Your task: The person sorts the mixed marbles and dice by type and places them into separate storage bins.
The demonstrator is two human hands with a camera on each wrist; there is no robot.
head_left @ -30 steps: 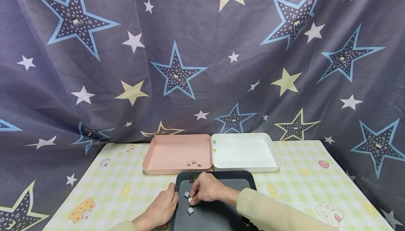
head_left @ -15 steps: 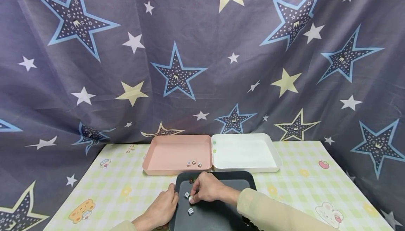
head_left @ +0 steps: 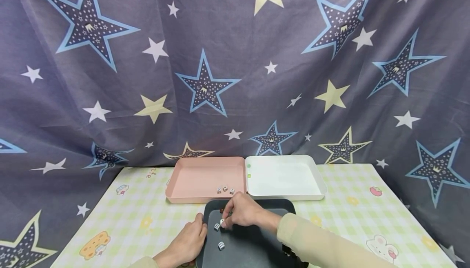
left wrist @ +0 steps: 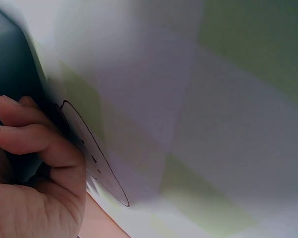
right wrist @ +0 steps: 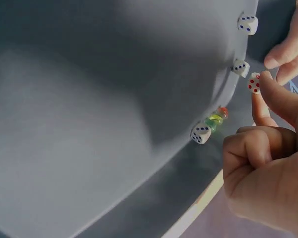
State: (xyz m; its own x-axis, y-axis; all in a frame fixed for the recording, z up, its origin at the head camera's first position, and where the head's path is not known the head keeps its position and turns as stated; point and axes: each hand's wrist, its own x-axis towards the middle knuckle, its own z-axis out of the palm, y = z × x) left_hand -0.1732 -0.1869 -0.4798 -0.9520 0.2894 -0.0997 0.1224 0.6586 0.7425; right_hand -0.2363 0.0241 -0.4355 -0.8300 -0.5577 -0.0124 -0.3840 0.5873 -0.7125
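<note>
My right hand (head_left: 243, 210) pinches a small white die (right wrist: 254, 83) with red pips between thumb and fingertip, above the left side of a dark grey tray (head_left: 253, 253). Two white dice with dark pips lie in that tray: one (head_left: 217, 227) close by the pinched die, the other (head_left: 221, 245) nearer me. The right wrist view also shows a further blue-pipped die (right wrist: 201, 133) beside several small translucent red, yellow and green pieces (right wrist: 216, 118). My left hand (head_left: 186, 237) grips the tray's left edge, its curled fingers (left wrist: 25, 139) against the dark wall.
Behind the dark tray stand a pink tray (head_left: 205, 170) with 3 small dice (head_left: 225, 189) near its front right corner, and a white tray (head_left: 282, 174) on its right. A checked cloth covers the table (head_left: 360, 223). A star-patterned curtain (head_left: 235, 35) hangs behind.
My right hand, with the die pinched, has shifted slightly away from me, toward the pink tray. My left hand has stayed at the dark tray's edge.
</note>
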